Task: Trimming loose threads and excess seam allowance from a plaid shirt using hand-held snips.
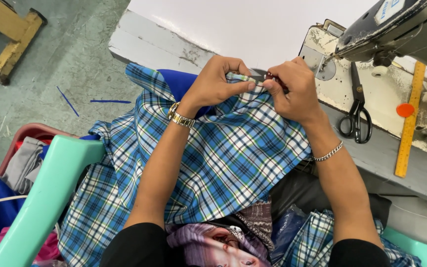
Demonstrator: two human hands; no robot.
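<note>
Draped over the person's lap, closest to the lens, a blue plaid cloth (pixel 223 163) spills from the near edge of the counter (pixel 139 42) down toward a mint-green chair back (pixel 50 193) and a red basket (pixel 28 133) of mixed garments at far left. At the cloth's upper hem the left hand (pixel 216 84), wearing a metal watch (pixel 180 117), has its fingers pinched together on the folded edge; just beside it the right hand (pixel 295 91) is clamped on the same hem with a small dark-red tool (pixel 275 79), probably a seam ripper, though it is mostly hidden. Judging by this, a seam is being picked or checked, and the next move calls for keeping the hem taut between both hands. Further right lie black scissors (pixel 356 116), a yellow ruler (pixel 408 121) and the sewing machine (pixel 396 29) at the counter's far right.
</note>
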